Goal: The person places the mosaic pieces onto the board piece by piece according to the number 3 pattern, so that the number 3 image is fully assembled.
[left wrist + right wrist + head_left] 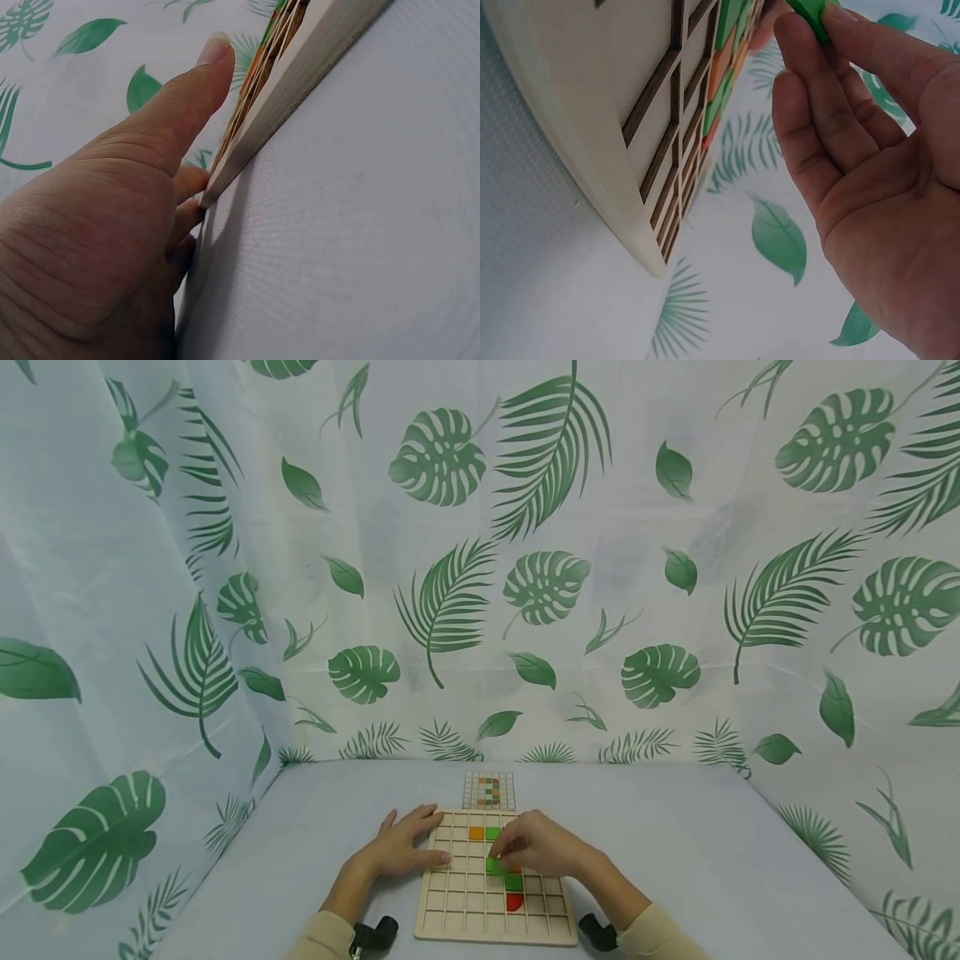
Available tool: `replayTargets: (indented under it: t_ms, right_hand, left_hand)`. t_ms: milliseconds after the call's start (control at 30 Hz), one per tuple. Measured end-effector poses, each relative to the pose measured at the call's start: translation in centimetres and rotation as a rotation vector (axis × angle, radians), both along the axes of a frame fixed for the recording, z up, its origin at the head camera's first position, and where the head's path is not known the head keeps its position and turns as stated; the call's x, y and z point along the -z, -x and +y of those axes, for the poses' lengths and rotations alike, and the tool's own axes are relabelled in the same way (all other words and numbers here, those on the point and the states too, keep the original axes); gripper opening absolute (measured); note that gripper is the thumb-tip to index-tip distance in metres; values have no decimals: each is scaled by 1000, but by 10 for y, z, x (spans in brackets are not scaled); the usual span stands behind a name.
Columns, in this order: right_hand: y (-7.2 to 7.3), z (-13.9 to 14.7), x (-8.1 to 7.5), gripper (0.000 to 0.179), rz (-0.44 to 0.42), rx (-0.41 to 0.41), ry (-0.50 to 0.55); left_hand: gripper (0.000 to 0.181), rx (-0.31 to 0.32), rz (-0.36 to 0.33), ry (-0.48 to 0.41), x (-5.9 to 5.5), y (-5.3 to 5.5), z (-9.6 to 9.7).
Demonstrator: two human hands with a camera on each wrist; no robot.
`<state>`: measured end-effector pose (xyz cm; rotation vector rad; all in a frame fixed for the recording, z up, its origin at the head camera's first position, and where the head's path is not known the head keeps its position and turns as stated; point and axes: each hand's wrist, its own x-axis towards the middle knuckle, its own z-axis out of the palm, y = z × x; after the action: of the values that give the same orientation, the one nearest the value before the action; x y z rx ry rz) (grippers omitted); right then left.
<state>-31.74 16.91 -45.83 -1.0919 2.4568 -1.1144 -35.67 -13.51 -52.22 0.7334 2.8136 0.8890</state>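
A wooden grid board (465,925) lies flat on the table, with coloured tiles in some of its squares. Over its middle, my right hand (551,847) pinches a green tile (810,16) between thumb and fingers. My left hand (405,847) rests at the board's left edge, thumb reaching over the rim and fingers spread along the side. An orange tile (477,833) and a green square (492,833) sit side by side in an upper row. Lower down are another green square (513,882) and a red rounded piece (514,902). The right hand partly covers the tiles around it.
Behind the board lies a small pattern card (489,802) showing a grid with coloured squares. The white table (675,843) runs back to a leaf-printed curtain (585,652). Black wrist cameras (386,932) are worn near both cuffs.
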Motion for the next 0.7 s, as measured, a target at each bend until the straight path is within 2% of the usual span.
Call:
replayTargets:
  t_ms: [467, 700]
  right_hand:
    - [-2, -8, 6, 12, -39, -11, -17]
    - [-5, -12, 5, 11, -41, -17, -60]
  left_hand:
    - [89, -7, -3, 3, -3, -2, 0]
    - [89, -10, -8, 3, -3, -2, 1]
